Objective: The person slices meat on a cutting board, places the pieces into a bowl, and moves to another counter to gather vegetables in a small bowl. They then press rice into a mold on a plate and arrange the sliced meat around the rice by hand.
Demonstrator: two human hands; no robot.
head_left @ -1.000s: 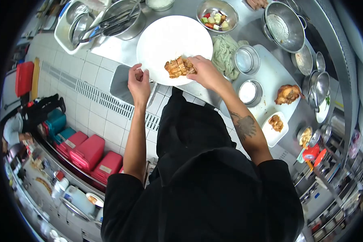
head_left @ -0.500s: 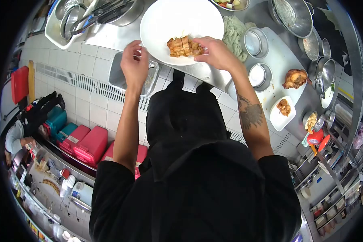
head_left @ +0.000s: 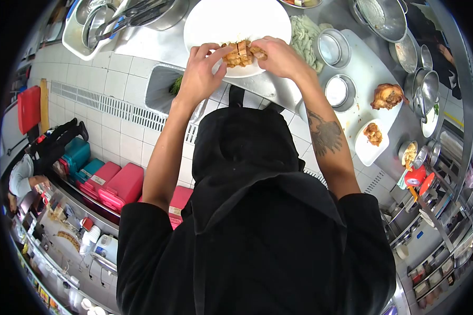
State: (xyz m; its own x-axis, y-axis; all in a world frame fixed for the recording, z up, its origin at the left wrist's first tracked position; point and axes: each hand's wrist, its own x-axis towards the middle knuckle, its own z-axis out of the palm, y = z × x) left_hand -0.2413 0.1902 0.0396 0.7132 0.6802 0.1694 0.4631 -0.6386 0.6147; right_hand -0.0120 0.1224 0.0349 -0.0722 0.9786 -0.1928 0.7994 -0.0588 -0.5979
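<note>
A large white plate (head_left: 231, 21) sits at the counter's front edge, bearing sliced browned chicken (head_left: 240, 56) near its lower rim. My left hand (head_left: 201, 72) reaches over the rim, its index finger and thumb on either side of the chicken's left end. At the other end, my right hand (head_left: 279, 56) has its fingers and thumb closed on the pieces. The slices lie side by side between both hands. My fingers partly cover the chicken's two ends.
Right of the plate lie a green cloth (head_left: 304, 39), metal bowls, and a white board (head_left: 360, 68) bearing a roasted piece of meat (head_left: 388, 96). A small white dish (head_left: 372, 144) holds more meat. Below the counter's left is a bin (head_left: 160, 86). Another person (head_left: 23, 173) stands far left.
My left hand has moved right, from beside the plate to the chicken's left end. My right hand stays at the right end and has shifted slightly up.
</note>
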